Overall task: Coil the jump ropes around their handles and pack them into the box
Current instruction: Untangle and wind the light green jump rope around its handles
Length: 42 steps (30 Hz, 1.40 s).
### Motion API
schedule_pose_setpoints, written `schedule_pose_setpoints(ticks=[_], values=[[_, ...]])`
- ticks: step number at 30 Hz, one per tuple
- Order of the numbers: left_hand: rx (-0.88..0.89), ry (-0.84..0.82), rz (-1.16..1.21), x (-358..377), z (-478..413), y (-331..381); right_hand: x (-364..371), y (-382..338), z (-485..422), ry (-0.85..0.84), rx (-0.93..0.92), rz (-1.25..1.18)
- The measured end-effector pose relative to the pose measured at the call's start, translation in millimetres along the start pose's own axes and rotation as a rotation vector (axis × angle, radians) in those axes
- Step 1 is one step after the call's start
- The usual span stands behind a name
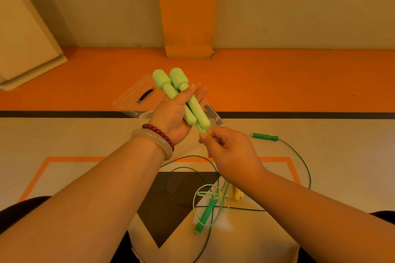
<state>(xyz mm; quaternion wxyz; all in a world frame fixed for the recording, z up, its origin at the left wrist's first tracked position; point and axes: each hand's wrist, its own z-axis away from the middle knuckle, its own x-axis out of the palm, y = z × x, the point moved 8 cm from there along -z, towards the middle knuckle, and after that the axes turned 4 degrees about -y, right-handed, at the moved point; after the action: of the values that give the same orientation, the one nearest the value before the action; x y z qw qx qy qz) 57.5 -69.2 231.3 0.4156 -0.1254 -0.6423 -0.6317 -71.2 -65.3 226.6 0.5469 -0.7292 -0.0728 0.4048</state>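
The left hand [171, 115] is raised palm-up above the floor [299, 134] and grips the two pale green handles [192, 111] side by side. The thumb crosses over their narrow necks while the fingers extend behind them. The bulbous ends of the handles point away from the person and project beyond the fingertips; the cord ends point toward the person. The right hand [228, 149] sits just beside the cord ends and pinches the pale green cord [201, 129] between thumb and curled fingers where it leaves the handles. The cord continues downward behind the right hand and lies in loose loops on the floor between the person's knees. A red bead bracelet [160, 134] and a pale bangle [154, 142] are worn on the left wrist. The clear plastic box [215, 116] stands on the floor directly beyond and partly behind both hands, with its lid [128, 100] lying beside it to the left. A dark green jump rope [307, 168] lies uncoiled on the floor: one handle [265, 136] lies to the right of the right hand, and the second handle [205, 215] lies among the cord loops. A pair of yellow handles [237, 195] lies below the right wrist, partly hidden.
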Motion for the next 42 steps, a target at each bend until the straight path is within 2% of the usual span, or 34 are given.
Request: schedule_pose_setpoints(ticks=[6,10,15,18,21,23,25,28,30,36,42], values=[[0.045,0.038,-0.206,-12.2,-3.8,2.5,-12.3,-18.3,1.3,0.051,-0.123,0.204],[-0.070,-0.079,-0.186,0.8,-1.1,0.4,-34.7,-21.5,-4.3,0.146,-0.135,0.196],[-0.150,-0.063,-0.369,-0.7,4.3,-7.1,-64.0,-11.4,-21.3,0.193,-0.132,0.238],[-0.251,-0.137,-0.353,6.2,8.6,-20.5,-77.6,-4.3,-27.6,0.219,-0.133,0.230],[-0.264,-0.210,-0.310,15.9,11.7,-26.0,-82.9,4.0,-31.8,0.225,-0.084,0.189],[-0.248,-0.214,-0.295,18.1,11.8,-26.5,-78.8,10.5,-34.2,0.177,-0.009,0.095],[-0.218,-0.171,-0.297,15.3,10.3,-24.9,-66.2,11.9,-34.2,0.051,0.038,-0.014],[-0.171,-0.116,-0.365,10.6,8.5,-22.7,-49.6,1.0,-31.2,-0.114,-0.011,-0.049],[-0.167,-0.121,-0.370,11.5,9.2,-23.1,-46.1,-6.1,-31.4,-0.148,-0.069,-0.037],[-0.255,-0.264,-0.385,21.7,16.4,-33.0,-59.3,3.0,-37.1,-0.013,-0.059,0.027],[-0.376,-0.217,-0.457,18.1,24.0,-38.7,-64.0,0.4,-32.9,0.109,-0.100,0.009]])
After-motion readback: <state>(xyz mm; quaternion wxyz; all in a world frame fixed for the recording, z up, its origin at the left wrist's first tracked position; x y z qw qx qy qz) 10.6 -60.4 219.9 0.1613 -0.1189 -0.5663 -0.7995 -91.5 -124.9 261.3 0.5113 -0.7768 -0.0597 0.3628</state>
